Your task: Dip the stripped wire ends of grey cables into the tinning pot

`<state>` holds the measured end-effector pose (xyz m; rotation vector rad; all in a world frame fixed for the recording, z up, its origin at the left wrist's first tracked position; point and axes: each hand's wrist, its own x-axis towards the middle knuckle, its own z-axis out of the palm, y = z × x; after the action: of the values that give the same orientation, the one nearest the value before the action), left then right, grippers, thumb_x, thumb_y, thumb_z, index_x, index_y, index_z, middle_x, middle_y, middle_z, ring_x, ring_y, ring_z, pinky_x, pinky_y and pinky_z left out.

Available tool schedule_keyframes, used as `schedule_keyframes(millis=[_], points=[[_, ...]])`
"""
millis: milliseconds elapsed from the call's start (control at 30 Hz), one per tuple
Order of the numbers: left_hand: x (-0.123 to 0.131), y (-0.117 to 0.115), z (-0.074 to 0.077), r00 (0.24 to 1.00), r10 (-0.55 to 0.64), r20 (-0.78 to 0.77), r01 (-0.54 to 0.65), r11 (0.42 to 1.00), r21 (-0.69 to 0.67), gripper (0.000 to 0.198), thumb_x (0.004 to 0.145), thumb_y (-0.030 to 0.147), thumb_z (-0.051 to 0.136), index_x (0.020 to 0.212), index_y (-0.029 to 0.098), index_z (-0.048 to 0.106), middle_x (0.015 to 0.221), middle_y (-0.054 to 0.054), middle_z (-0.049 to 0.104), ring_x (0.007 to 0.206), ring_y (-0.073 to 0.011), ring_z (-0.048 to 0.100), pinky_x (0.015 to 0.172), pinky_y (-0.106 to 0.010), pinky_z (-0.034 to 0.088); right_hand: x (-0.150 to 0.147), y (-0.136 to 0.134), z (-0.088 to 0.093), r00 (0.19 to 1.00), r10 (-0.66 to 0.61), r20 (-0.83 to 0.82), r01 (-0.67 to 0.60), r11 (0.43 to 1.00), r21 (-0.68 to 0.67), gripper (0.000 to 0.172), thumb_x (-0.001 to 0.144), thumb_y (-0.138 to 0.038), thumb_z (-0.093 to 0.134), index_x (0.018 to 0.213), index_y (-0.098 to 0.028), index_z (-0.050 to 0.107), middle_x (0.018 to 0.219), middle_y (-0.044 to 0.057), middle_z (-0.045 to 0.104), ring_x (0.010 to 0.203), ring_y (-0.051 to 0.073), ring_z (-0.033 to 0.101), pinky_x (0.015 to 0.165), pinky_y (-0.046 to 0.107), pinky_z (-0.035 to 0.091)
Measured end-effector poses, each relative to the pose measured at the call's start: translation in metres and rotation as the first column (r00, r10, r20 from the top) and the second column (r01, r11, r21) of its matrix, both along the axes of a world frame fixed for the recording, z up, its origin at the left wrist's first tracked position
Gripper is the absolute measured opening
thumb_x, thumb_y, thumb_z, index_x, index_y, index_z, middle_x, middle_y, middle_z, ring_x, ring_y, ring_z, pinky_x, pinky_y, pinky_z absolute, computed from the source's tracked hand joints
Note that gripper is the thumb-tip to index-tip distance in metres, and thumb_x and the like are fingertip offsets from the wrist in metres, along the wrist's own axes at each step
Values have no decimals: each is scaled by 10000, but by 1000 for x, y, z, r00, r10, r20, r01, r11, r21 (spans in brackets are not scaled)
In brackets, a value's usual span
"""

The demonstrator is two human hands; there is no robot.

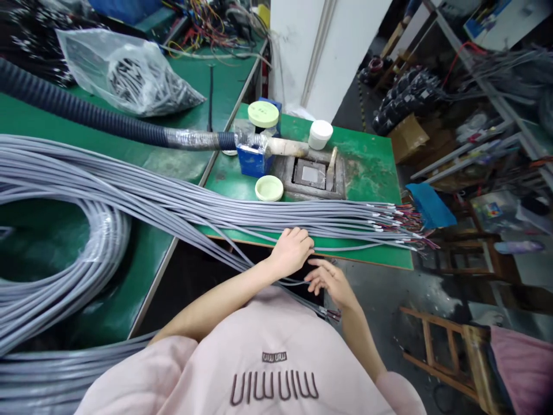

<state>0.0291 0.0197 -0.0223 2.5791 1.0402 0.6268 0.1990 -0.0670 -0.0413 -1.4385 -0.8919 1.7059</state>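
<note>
Resting — left hand [290,251] curled on grey cables [259,216] | right hand [330,282] open nearby

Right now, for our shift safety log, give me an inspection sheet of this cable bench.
Surface: green workbench top, scuffed and stained.
Job's things: grey cable bundle lying across the bench, its stripped ends showing coloured wires.
Clutter: blue box, white-lidded tub, green-lidded tub, plastic bag of grey cable.
Grippers: left hand on the cables at the bench edge; right hand just below that edge, fingers spread, beside a loose strand.
Cables: grey coil on the next bench; dark corrugated hose; coloured wire tangle.
Surroundings: dark floor, wooden chair frame, cardboard box.
</note>
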Motion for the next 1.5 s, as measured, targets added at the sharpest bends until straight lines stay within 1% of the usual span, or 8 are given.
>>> schedule_keyframes(millis=[100, 200, 333, 500, 667, 767, 1167, 1500], points=[[-9, -5, 11, 988, -85, 129, 94, 993, -65, 216, 952, 304, 449, 922, 168, 614, 863, -57, 599, 826, -189, 493, 712, -326, 353, 6, 8, 13, 924, -369, -99, 380, 913, 148, 446, 775, -570, 613, 989, -179, 584, 756, 57, 728, 522, 165, 657, 419, 245, 460], [-20, -10, 16, 961, -180, 209, 214, 965, -151, 210, 944, 315, 466, 926, 169, 616, 861, -55, 605, 816, -175, 509, 737, -308, 389, 25, 12, 37, 707, -686, -174, 698, 635, 332, 377, 783, -535, 614, 939, -195, 571, 683, 9, 704, 494, 145, 626, 426, 240, 447], [-27, -13, 13, 934, -212, 286, 300, 903, -309, 183, 922, 296, 513, 915, 166, 642, 852, -54, 620, 820, -167, 549, 745, -297, 421, 32, 10, 68, 615, -770, -169, 669, 395, 630, 282, 875, -465, 518, 977, -206, 567, 468, -72, 576, 362, 111, 488, 414, 235, 408], [-24, -13, 22, 750, 92, 655, 392, 735, -553, 314, 841, 379, 639, 1060, 155, 672, 796, -32, 620, 719, -123, 573, 694, -262, 466, -6, 2, 71, 884, -204, 420, -43, 860, 508, 252, 943, -357, 432, 991, -185, 610, 460, -58, 548, 387, 99, 497, 439, 218, 400], [-26, -11, 38, 548, 455, 702, 550, 436, -712, 343, 723, 437, 744, 861, 126, 703, 686, -28, 642, 600, -115, 579, 620, -274, 484, -36, 0, 63, 802, 179, 570, -411, 857, 309, 274, 960, -310, 367, 1022, -169, 594, 506, -50, 542, 438, 97, 525, 499, 219, 425], [-29, -12, 41, 521, 557, 646, 534, 377, -756, 335, 656, 427, 793, 727, 121, 676, 614, -8, 628, 543, -92, 542, 568, -244, 457, -39, 2, 66, 815, 253, 522, -438, 858, 267, 300, 964, -314, 351, 1074, -163, 586, 503, -61, 522, 428, 91, 507, 493, 212, 422], [-16, -16, 37, 498, 605, 621, 490, 394, -778, 367, 641, 440, 793, 725, 124, 627, 569, 21, 596, 531, -74, 532, 573, -221, 438, -41, 11, 66, 906, 13, 423, -204, 890, 409, 254, 947, -343, 409, 794, -201, 553, 520, -58, 552, 407, 71, 508, 464, 189, 416], [-23, -12, 43, 440, 499, 746, 102, 798, -594, 148, 743, 311, 722, 802, 174, 723, 603, 18, 560, 565, -88, 465, 568, -230, 401, -42, 13, 63, 925, 37, 379, -176, 924, 340, 308, 939, -417, 434, 896, -183, 628, 505, -56, 533, 396, 74, 492, 442, 192, 402]])
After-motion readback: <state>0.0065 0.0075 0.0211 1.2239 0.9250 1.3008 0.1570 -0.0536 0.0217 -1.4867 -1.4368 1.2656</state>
